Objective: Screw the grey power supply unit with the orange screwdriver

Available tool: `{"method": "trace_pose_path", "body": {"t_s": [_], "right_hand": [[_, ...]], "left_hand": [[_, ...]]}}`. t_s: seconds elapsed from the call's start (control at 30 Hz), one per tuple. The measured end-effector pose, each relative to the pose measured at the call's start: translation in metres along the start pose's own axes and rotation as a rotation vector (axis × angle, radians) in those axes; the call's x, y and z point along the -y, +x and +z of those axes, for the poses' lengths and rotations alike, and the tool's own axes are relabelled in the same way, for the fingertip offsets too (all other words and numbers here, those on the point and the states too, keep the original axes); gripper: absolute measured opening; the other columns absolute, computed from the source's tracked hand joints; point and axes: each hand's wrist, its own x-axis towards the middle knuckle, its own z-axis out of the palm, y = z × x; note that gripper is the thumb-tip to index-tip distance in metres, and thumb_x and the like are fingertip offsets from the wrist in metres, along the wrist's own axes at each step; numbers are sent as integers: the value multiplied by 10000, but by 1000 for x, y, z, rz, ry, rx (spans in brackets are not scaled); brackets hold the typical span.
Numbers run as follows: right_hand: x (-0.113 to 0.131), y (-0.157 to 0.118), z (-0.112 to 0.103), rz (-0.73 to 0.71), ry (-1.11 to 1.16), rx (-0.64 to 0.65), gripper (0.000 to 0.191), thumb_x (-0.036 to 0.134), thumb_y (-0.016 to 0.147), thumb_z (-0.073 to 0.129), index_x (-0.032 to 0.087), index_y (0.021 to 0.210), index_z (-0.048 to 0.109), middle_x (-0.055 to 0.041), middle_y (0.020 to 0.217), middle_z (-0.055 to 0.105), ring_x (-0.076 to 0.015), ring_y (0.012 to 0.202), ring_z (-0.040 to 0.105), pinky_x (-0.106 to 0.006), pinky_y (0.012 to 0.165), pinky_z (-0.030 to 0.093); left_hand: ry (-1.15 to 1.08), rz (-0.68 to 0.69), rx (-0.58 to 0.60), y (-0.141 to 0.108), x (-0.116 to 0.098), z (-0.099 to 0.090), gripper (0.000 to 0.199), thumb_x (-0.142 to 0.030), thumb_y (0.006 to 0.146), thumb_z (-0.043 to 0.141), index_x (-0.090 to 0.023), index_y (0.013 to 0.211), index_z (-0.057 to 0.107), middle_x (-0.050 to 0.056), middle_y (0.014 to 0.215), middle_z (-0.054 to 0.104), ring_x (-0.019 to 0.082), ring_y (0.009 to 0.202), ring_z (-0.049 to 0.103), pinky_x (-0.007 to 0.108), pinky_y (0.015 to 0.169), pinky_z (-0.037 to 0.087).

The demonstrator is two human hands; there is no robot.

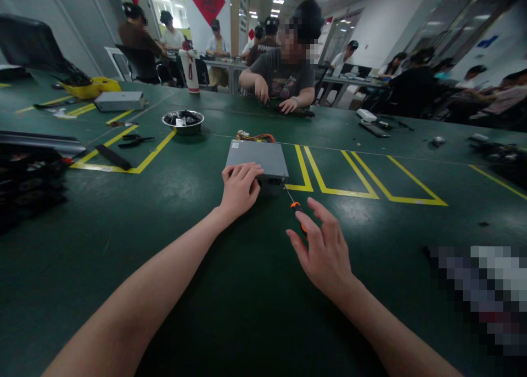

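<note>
A grey metal computer power supply (257,156) lies on the green table, its bundle of coloured wires (263,138) at the far side. My left hand (242,187) grips its near left edge, fingers over the top cover and thumb at the front face. Beside its near right corner, my right hand (323,245) loosely holds a screwdriver (296,206) with an orange and black handle. The thumb and fingers are spread around that handle and partly hide it. The shaft points up and left, its tip at the power supply's lower right front corner.
A metal bowl (183,129) of dark parts stands beyond my left hand. Further left are a second grey box (119,101) and a yellow tray (93,87). Dark parts (31,174) crowd the left side. Across the table a person (284,69) works. Yellow tape (349,192) marks the tabletop.
</note>
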Motion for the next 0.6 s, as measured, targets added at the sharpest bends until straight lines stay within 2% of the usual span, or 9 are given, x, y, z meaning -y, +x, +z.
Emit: {"method": "trace_pose_path", "body": {"t_s": [0.1, 0.2, 0.37, 0.5, 0.6], "right_hand": [[-7, 2, -6, 92, -91, 6, 381, 303, 840, 501, 112, 1159, 420, -152, 1032, 515, -216, 865, 536, -356, 684, 484], [-10, 2, -5, 68, -64, -14, 334, 203, 860, 454, 118, 1176, 390, -95, 900, 551, -166, 746, 533, -282, 604, 459], [-3, -3, -1, -81, -12, -18, 360, 100, 824, 478, 119, 1175, 402, -121, 961, 588, -187, 837, 547, -320, 686, 467], [1, -3, -5, -95, -27, -17, 315, 44, 794, 488, 139, 1095, 478, -120, 1056, 600, -199, 918, 523, -349, 765, 468], [3, -2, -7, -112, -18, 33, 295, 18, 795, 446, 149, 1049, 518, -101, 1095, 598, -208, 973, 489, -356, 794, 468]], "left_hand": [[2, 9, -3, 0, 0, 0, 242, -118, 809, 442, -245, 988, 544, 6, 1107, 619, 183, 1102, 506, 390, 935, 260], [6, 1, -10, 0, 1, 1, 241, -118, 809, 443, -247, 985, 545, 3, 1103, 619, 182, 1105, 503, 391, 933, 260], [5, -2, 1, 0, 0, 1, 241, -125, 812, 442, -250, 990, 545, 8, 1107, 618, 189, 1106, 504, 397, 932, 261], [1, -1, -3, 0, 0, 1, 242, -126, 816, 437, -251, 992, 547, 10, 1107, 619, 191, 1108, 503, 398, 933, 260], [3, -7, 3, 0, 0, 1, 251, -122, 813, 435, -255, 994, 547, 11, 1115, 616, 195, 1109, 502, 402, 932, 263]]}}
